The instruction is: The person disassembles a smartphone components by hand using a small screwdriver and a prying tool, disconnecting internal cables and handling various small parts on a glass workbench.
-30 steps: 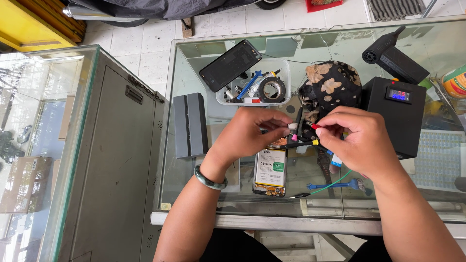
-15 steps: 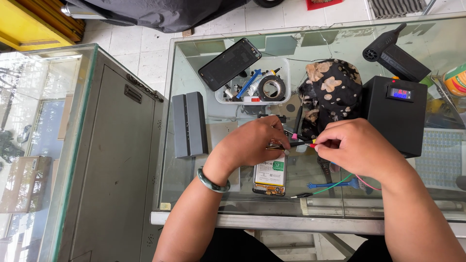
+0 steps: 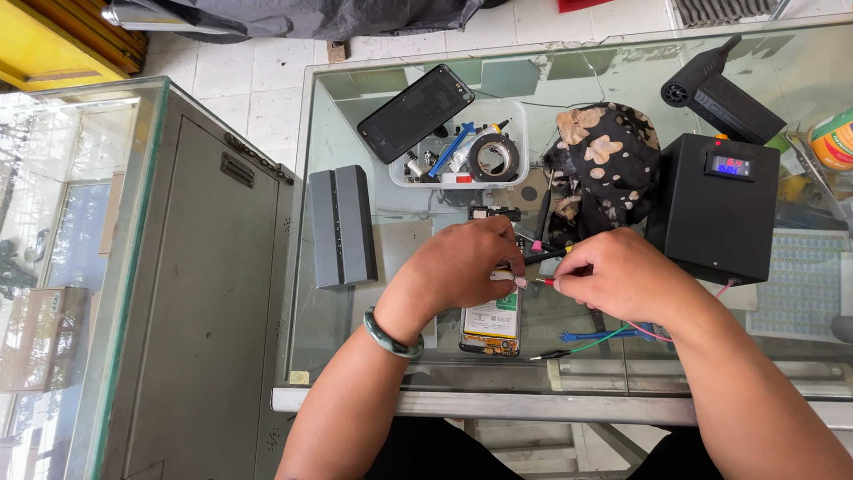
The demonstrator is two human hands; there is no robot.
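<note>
An opened phone (image 3: 491,322) with its battery showing lies on the glass counter (image 3: 355,347). My left hand (image 3: 458,271), with a green bangle at the wrist, rests over the phone's upper end and pinches a small pale piece at its fingertips. My right hand (image 3: 622,276) is closed on a thin red-tipped probe (image 3: 544,281) whose tip points at the left fingertips. Red and green wires (image 3: 613,336) trail from under the right hand. A black tool with a pink cap (image 3: 538,251) lies between the two hands.
A black power supply box with a lit display (image 3: 718,206) stands at the right, beside a patterned dark cloth (image 3: 602,169). A white parts tray (image 3: 462,156) with a dark phone (image 3: 416,113) across it sits behind. A grey case (image 3: 342,226) lies left. Blue tweezers (image 3: 591,335) lie near the wires.
The view has shifted slightly. My hands have drawn a little apart, and the probe tip now shows between them over the phone.
</note>
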